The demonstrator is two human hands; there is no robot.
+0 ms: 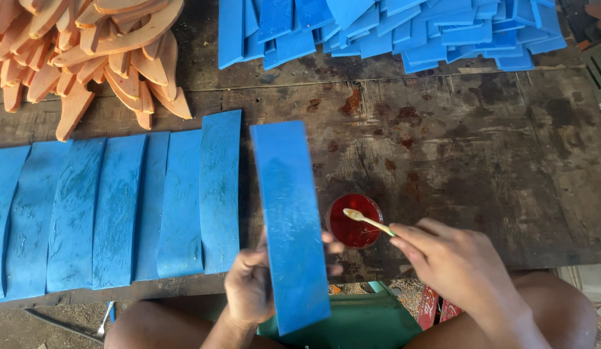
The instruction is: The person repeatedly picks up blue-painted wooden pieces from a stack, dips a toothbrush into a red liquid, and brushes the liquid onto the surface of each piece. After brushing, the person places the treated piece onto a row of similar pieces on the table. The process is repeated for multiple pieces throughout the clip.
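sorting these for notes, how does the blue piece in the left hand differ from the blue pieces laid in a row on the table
The held blue piece is lifted off the wooden table, gripped from beneath by the left hand; the row of blue pieces lies flat, side by side. The held piece looks evenly matte; the row pieces show glossy, streaky surfaces. Both are long, narrow and the same blue.

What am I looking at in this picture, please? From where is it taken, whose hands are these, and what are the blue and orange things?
The camera sits on a person's head and looks down at their own bare hands. The left hand holds a long blue board from beneath. The right hand holds a small brush over a little cup of red liquid. On the dark, stained wooden table, a row of blue boards lies side by side at the left. A heap of blue pieces lies at the far edge, and a heap of curved orange pieces at the far left.
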